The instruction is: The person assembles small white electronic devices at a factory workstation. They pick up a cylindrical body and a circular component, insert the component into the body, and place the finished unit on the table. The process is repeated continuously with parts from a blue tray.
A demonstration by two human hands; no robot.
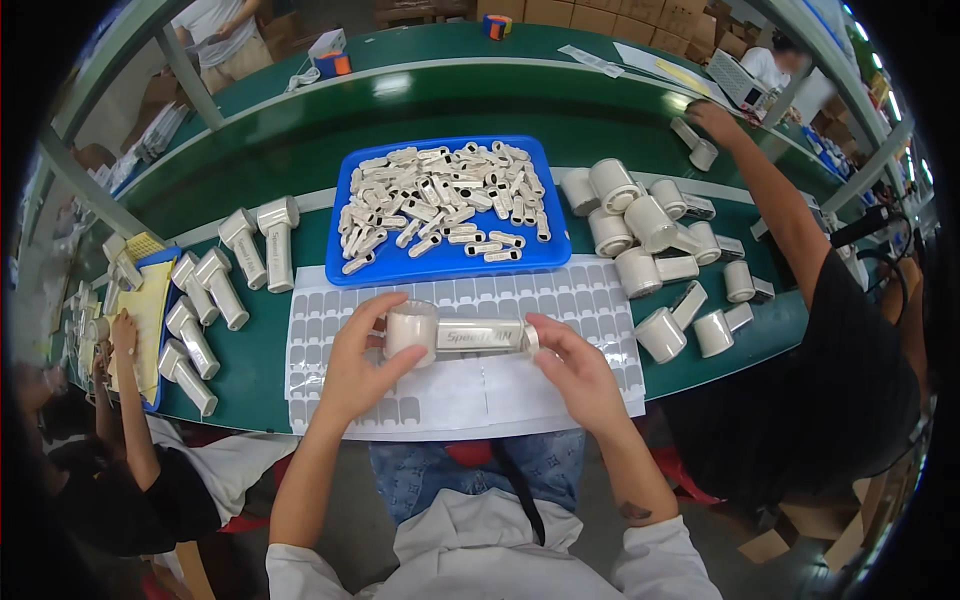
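Note:
A white hair dryer [480, 336], with a round drum head and a straight handle with grey lettering, lies sideways between my hands above a sticker sheet. My left hand [368, 355] grips the drum head, thumb at the front and fingers behind. My right hand [578, 368] closes on the handle's far end with thumb and fingers. Beneath them lies the white sheet [520, 405] with rows of grey stickers, some rows bare. Past it sits a blue tray [450, 268] heaped with small white parts with dark ends.
Several white hair dryers [277, 245] lie at the left, and a pile of more [655, 225] stands at the right. A co-worker's arm [770, 190] reaches over the right side of the green bench [255, 345]. Another co-worker's hand [124, 335] is at a yellow-lined tray at the left.

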